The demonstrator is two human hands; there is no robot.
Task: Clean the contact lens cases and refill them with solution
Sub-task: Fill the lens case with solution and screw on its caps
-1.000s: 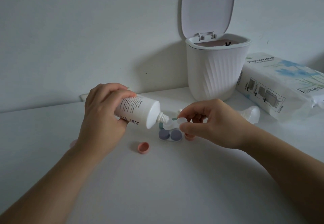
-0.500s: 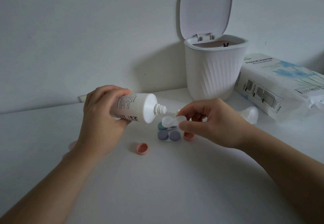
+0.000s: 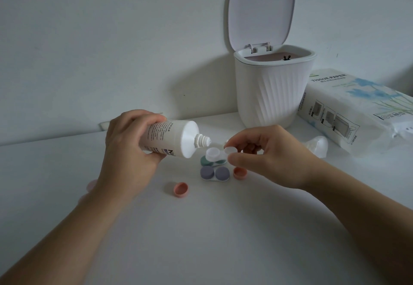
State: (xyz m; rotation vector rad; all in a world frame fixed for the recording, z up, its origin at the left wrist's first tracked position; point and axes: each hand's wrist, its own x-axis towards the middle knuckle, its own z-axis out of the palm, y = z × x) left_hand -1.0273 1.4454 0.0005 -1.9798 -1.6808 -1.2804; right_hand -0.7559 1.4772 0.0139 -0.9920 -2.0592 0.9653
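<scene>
Head camera view: the left hand (image 3: 125, 150) grips a white cylindrical plastic solution bottle (image 3: 169, 138), tipped sideways with its uncapped threaded nozzle pointing toward the right hand (image 3: 266, 157), which pinches one well of a clear, capless plastic contact lens case (image 3: 218, 154) held above the white counter (image 3: 201, 229). Just below that case lie a green-capped lens case (image 3: 206, 161) and a purple-capped lens case (image 3: 215, 173). One loose round pink cap (image 3: 239, 172) sits under the right hand, and another pink cap (image 3: 180, 189) lies near the left wrist.
</scene>
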